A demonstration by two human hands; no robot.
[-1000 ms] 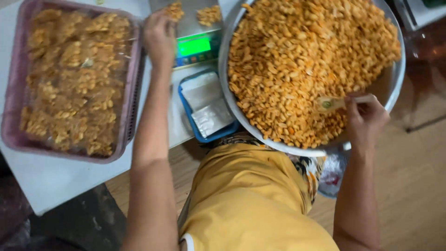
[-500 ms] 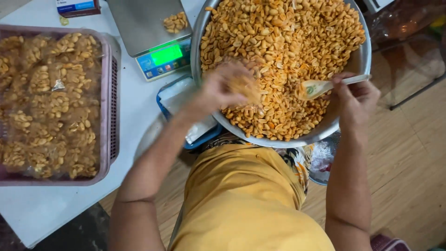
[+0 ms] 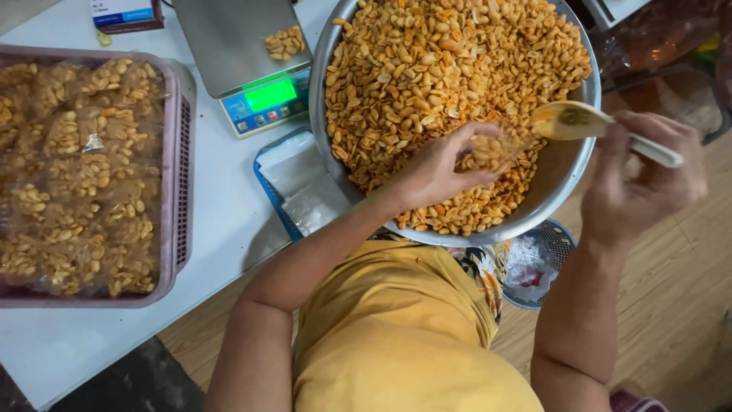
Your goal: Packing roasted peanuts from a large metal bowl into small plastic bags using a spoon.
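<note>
A big metal bowl [image 3: 573, 172] heaped with roasted peanuts [image 3: 450, 69] sits in front of me. Over its near side my left hand [image 3: 438, 168] holds a small clear bag of peanuts [image 3: 492, 151]. My right hand [image 3: 648, 183] grips a wooden spoon [image 3: 583, 122] by its handle, the spoon head raised just above the bowl's right rim, next to the bag.
A kitchen scale [image 3: 244, 57] with a lit green display carries a small pile of peanuts [image 3: 286, 42]. A pink crate [image 3: 180, 175] at left holds several filled bags. A blue tray [image 3: 286, 191] of empty clear bags lies between scale and bowl. A small basket [image 3: 545, 263] stands on the wooden floor.
My left hand went from the scale to the bowl and now holds a bag over its near side. My right hand lifted the spoon out of the peanuts toward the bag.
</note>
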